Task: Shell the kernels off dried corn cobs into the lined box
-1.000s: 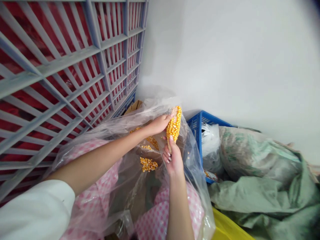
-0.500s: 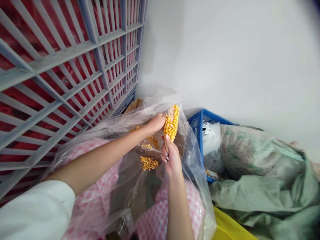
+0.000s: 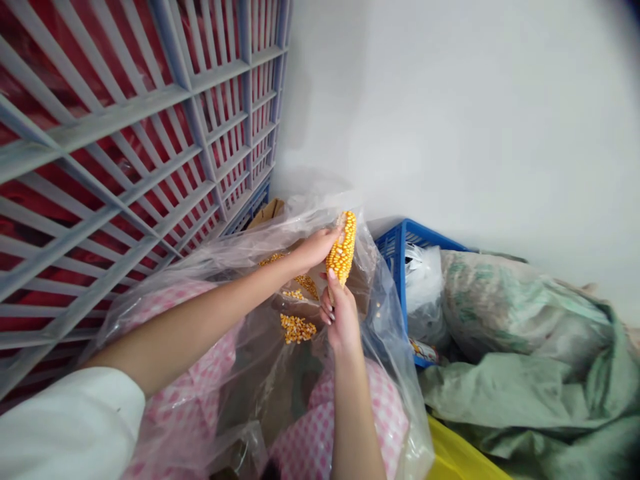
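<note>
A yellow corn cob [image 3: 341, 248] stands almost upright above a clear plastic bag [image 3: 386, 320]. My right hand [image 3: 343, 315] grips its lower end, and my left hand [image 3: 316, 249] presses its fingers against the upper part. Below the cob, a heap of loose corn kernels [image 3: 297, 329] lies inside the bag. More kernels [image 3: 305, 281] are scattered just under my left forearm. The bag rests over a pink checked cloth [image 3: 383, 413] across my lap, and a white sleeve [image 3: 65, 427] covers my left upper arm.
A grey slatted crate [image 3: 150, 113] with red behind it stands to the left, against a white wall [image 3: 450, 120]. To the right are a blue plastic crate [image 3: 400, 243], a white plastic bag [image 3: 424, 280], green woven sacks [image 3: 520, 393] and a yellow object [image 3: 457, 453].
The cob has tilted slightly left and shifted down between my hands. My right hand has moved a little to the left.
</note>
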Demonstrator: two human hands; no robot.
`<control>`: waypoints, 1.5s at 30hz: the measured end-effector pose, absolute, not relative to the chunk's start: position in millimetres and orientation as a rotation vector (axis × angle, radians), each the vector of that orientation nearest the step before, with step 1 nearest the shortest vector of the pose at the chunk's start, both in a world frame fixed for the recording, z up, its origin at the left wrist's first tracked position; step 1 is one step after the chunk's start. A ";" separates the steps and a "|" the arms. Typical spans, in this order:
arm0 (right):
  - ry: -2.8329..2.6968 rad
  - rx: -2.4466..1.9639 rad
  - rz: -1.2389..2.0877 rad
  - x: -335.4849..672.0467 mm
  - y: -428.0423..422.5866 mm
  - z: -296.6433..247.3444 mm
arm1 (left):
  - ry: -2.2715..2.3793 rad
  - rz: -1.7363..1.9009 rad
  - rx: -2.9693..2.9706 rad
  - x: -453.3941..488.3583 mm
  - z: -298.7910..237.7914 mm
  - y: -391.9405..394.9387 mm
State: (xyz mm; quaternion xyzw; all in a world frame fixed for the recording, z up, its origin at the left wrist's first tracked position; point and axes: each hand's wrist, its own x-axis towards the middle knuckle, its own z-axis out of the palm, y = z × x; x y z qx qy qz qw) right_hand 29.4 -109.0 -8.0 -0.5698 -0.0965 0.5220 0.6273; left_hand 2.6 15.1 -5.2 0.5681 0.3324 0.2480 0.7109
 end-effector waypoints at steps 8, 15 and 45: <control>-0.241 -1.294 1.207 29.8 -111.7 -4.6 | 0.752 0.448 1.099 -1.1 4.3 16.2; -0.188 -1.170 1.250 32.9 -113.5 -4.7 | 0.737 0.442 1.344 -4.1 10.5 13.0; -0.242 -1.264 1.194 32.5 -113.0 -5.1 | 0.725 0.468 1.605 -6.0 10.0 19.5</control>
